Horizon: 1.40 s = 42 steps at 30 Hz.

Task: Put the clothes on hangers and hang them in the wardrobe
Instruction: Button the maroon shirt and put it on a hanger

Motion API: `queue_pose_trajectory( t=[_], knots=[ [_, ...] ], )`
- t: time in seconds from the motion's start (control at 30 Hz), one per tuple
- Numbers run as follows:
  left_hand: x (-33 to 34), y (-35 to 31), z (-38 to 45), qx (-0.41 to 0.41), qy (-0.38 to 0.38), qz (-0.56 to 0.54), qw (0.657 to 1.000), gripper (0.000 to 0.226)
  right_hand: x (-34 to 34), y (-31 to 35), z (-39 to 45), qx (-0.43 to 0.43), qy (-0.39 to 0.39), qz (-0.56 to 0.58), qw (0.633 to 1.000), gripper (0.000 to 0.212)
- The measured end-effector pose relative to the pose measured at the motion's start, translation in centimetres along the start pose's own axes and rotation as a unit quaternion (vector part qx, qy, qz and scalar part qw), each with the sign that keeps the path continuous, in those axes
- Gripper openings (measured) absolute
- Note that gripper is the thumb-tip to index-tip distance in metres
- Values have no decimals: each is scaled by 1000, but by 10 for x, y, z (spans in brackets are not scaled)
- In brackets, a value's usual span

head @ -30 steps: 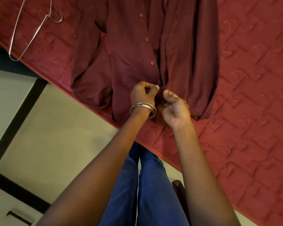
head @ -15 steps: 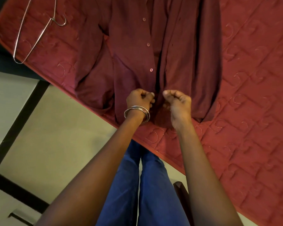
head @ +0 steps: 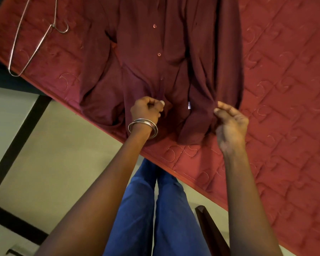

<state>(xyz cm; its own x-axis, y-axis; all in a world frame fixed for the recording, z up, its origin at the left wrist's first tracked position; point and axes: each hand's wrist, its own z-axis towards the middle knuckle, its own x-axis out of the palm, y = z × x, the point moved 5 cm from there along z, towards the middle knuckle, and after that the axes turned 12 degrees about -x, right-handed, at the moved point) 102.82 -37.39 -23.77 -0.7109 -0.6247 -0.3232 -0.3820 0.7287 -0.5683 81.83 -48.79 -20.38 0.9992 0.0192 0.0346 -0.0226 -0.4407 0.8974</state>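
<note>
My left hand (head: 146,109) and right hand (head: 229,119) each pinch the hem of the shirt (head: 155,61) lying on the mattress (head: 284,89). I should tug evenly; the hanger (head: 33,43) waits at ten o'clock.

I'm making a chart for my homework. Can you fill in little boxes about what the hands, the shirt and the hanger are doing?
Clothing: dark maroon button-up shirt, lying flat on the red quilted mattress
Left hand: fingers pinch the shirt's button edge near the hem
Right hand: fingers pinch the other front panel, pulled aside
Shirt front: open at the bottom
Hanger: thin silver wire hanger, on the mattress corner, untouched
Wardrobe: not in view
</note>
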Motion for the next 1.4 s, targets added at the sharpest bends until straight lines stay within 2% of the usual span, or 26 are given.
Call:
queue_pose_trajectory(
  t=[0.03,0.07,0.13,0.17,0.2,0.23,0.3,0.33,0.37,0.4,0.43,0.5,0.53,0.6,0.67,0.73,0.8,0.83,0.87,0.9,1.0,1.1,1.23,1.27,1.3,1.4],
  knots=[
    [0,0,0,2,-7,9,1000,15,-7,15,-2,-106,-33,-114,987,23],
    [-2,1,1,4,-20,18,1000,15,-8,30,-6,-230,-52,-238,942,25],
    [-10,3,3,1,-58,34,998,17,15,49,-31,-426,-22,-424,799,31],
    [-15,4,5,-5,-75,39,996,19,32,44,-43,-447,22,-479,755,30],
    [-21,5,6,-10,-87,42,995,21,47,30,-49,-418,87,-512,746,26],
    [-26,6,8,-13,-96,44,994,23,59,8,-53,-353,183,-543,740,21],
    [-36,7,8,-10,-110,49,993,24,71,-46,-63,-217,395,-614,648,19],
    [-40,8,8,-6,-114,52,992,24,68,-66,-66,-158,460,-626,610,22],
    [-44,9,7,-2,-113,57,992,22,64,-76,-67,-117,485,-617,608,25],
    [-47,10,7,2,-108,61,992,21,59,-78,-66,-100,471,-595,644,27],
    [-48,12,8,6,-100,59,993,20,56,-73,-64,-106,426,-563,700,24],
    [-49,16,9,14,-84,50,995,19,46,-56,-57,-145,270,-479,822,17],
    [-48,17,10,15,-82,48,995,19,41,-45,-52,-183,196,-454,850,14],
    [-45,19,8,18,-74,53,996,17,38,-35,-38,-250,127,-460,842,10],
    [-38,18,7,25,-63,61,996,15,45,-38,-23,-239,149,-467,838,16],
    [-35,15,5,35,-65,76,994,12,60,-48,-15,-238,202,-517,797,28],
    [-35,14,6,45,-75,94,992,12,73,-58,-14,-234,225,-603,728,37],
    [-35,13,6,47,-77,99,991,13,76,-62,-12,-227,226,-629,708,38],
    [-34,12,6,49,-77,102,991,13,78,-64,-11,-225,223,-637,703,36],
    [-34,11,5,53,-75,105,990,14,78,-65,-9,-221,218,-629,713,32],
    [-29,4,2,75,-77,136,985,14,68,-63,-4,-192,167,-574,778,22],
    [-23,-1,-1,82,-78,142,983,13,63,-60,-7,-196,129,-553,799,23],
    [-11,-1,-1,76,-59,140,985,11,56,-41,-4,-158,22,-371,915,22],
    [-8,-1,-2,76,-53,139,986,11,57,-35,-5,-167,30,-341,925,19],
    [-4,-2,-3,74,-50,140,986,12,61,-26,-9,-199,59,-335,919,17],
    [5,-5,-4,70,-41,131,988,16,77,-9,-33,-326,153,-369,857,22]
  ],
)
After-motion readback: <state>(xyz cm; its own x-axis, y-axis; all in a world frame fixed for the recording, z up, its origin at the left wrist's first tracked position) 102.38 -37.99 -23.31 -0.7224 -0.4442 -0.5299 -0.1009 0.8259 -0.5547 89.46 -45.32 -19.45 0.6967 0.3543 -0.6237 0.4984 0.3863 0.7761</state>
